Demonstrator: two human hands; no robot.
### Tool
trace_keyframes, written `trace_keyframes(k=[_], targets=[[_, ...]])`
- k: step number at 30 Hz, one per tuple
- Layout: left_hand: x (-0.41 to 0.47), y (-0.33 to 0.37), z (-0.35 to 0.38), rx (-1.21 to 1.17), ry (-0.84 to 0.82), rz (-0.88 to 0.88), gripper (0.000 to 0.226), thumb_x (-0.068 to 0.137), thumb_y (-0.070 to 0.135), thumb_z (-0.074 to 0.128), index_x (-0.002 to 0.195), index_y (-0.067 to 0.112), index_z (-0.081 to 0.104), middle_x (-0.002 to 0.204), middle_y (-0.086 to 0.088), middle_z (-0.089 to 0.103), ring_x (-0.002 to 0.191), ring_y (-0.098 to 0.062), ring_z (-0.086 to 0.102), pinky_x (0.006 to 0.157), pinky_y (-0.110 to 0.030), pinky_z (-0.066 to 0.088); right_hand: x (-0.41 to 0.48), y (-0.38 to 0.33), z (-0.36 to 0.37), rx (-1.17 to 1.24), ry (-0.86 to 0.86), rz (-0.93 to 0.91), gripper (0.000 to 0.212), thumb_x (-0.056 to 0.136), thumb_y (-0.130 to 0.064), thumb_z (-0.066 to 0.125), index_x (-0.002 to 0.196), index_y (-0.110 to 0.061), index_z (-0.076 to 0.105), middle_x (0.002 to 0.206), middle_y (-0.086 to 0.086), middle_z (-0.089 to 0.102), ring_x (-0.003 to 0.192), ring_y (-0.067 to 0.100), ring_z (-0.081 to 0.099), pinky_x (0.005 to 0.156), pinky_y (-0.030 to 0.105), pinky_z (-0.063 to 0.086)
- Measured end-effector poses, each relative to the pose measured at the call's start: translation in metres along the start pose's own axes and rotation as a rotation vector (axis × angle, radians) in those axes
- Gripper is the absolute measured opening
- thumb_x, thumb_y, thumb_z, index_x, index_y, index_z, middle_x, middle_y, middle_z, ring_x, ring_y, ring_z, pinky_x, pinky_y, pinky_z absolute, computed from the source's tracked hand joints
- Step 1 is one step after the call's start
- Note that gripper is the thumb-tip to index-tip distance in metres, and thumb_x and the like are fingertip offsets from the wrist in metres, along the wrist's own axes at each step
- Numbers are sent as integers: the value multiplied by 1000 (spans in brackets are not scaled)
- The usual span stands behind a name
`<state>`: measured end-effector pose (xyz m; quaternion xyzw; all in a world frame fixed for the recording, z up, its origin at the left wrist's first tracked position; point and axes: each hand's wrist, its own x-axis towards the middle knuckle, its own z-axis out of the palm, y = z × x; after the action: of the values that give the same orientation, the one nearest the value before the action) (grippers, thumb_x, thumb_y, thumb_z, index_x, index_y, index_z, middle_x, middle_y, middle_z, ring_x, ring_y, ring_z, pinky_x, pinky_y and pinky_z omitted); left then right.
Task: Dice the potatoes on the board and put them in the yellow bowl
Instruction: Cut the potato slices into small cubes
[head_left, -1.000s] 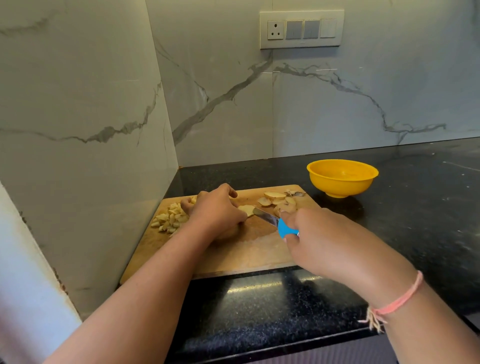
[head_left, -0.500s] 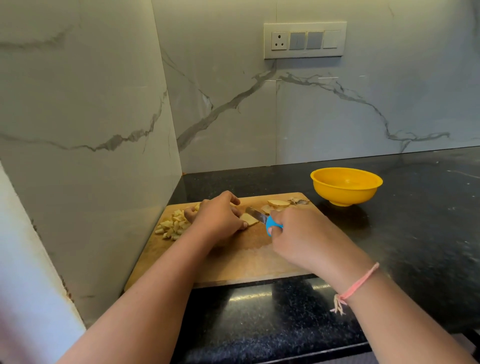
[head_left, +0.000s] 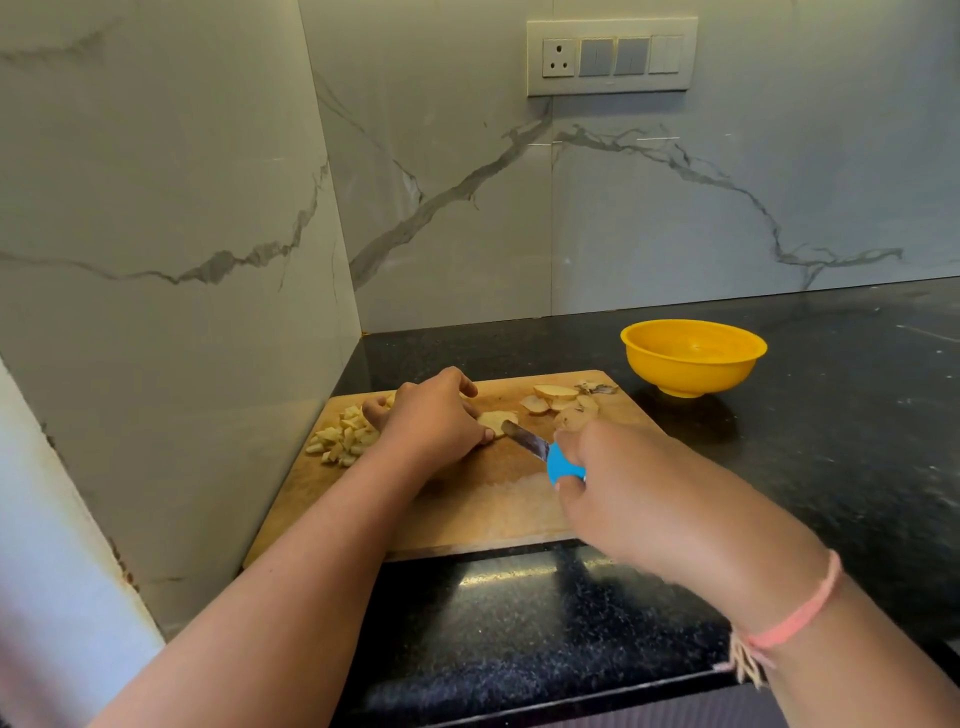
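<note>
A wooden cutting board (head_left: 467, 514) lies on the black counter. My left hand (head_left: 434, 415) curls over a pale potato piece (head_left: 496, 420) near the board's middle and holds it down. My right hand (head_left: 618, 483) grips a knife (head_left: 524, 441) by its blue handle; the blade tip touches that piece. A heap of diced potato (head_left: 343, 439) sits at the board's far left. Several potato slices (head_left: 558, 402) lie at the far right corner. The yellow bowl (head_left: 693, 358) stands to the right of the board, and nothing shows inside it.
Marble walls close in at the left and behind the board. A switch panel (head_left: 610, 57) is mounted high on the back wall. The black counter (head_left: 831, 441) stretches to the right of the bowl, and its front edge runs below my arms.
My right hand slid left toward the left hand, then drew back to the right with the knife. My left hand stayed on the potato piece. The camera tilted slightly.
</note>
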<state>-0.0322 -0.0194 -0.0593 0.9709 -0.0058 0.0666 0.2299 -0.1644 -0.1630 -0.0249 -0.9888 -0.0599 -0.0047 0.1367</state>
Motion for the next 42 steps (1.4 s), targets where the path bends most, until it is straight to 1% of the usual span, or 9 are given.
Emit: trace_keyframes(k=[3,9,15,19,23,29,32,36,42], targets=[[0,-1,0,-20,-6,1,41,81,40,71,116,36,49,112,12,65,127,-19,45,105,-54,24,-15,0,-4,-24,-18,3,43,98,-27,45,140,-23,37,122,1,54,99,15,55,81,26,46],[1,-2,1,3,31,-3,46,79,43,73,116,37,46,114,9,64,121,-19,46,101,-51,31,1,-5,-8,-22,21,19,45,100,-31,43,143,-20,36,130,4,53,109,19,55,83,26,45],[0,0,-4,-22,-48,-31,47,83,31,71,122,36,44,116,10,63,125,-20,45,104,-54,26,35,-6,14,2,83,12,39,98,-29,44,136,-21,45,110,3,58,94,17,54,71,25,44],[1,0,-4,-24,-39,-41,49,83,28,71,123,35,44,116,8,63,124,-21,45,104,-54,26,47,-11,17,18,93,-3,33,98,-25,44,130,-18,47,106,3,57,93,17,55,78,27,48],[2,-1,-2,-28,-18,-30,49,82,29,72,122,35,44,112,8,65,124,-21,46,105,-56,26,46,-10,14,37,77,-13,29,97,-22,45,126,-17,48,86,-4,46,86,14,55,76,27,51],[3,-1,-1,18,1,-39,46,83,32,70,121,37,45,118,6,63,126,-23,42,104,-55,25,15,-8,10,-24,6,-18,32,98,-26,44,129,-20,44,78,-5,39,83,15,50,64,24,40],[4,-1,-1,25,-5,-35,46,83,34,71,121,37,45,118,6,63,124,-22,45,102,-55,27,1,-9,6,-78,-86,-4,45,98,-25,45,141,-21,32,91,-1,46,89,17,51,64,26,39],[6,-3,-1,-16,-27,-40,45,81,33,73,118,35,48,120,5,63,124,-23,47,104,-57,26,-13,-9,-6,-108,-175,16,53,98,-28,47,146,-23,24,130,3,48,113,19,50,77,28,37],[16,-9,1,-119,-68,-65,43,74,28,79,97,38,45,112,4,67,112,-22,57,99,-49,42,-5,-12,-6,-55,20,-12,42,101,-34,37,141,-22,36,124,3,55,102,19,55,78,29,44]])
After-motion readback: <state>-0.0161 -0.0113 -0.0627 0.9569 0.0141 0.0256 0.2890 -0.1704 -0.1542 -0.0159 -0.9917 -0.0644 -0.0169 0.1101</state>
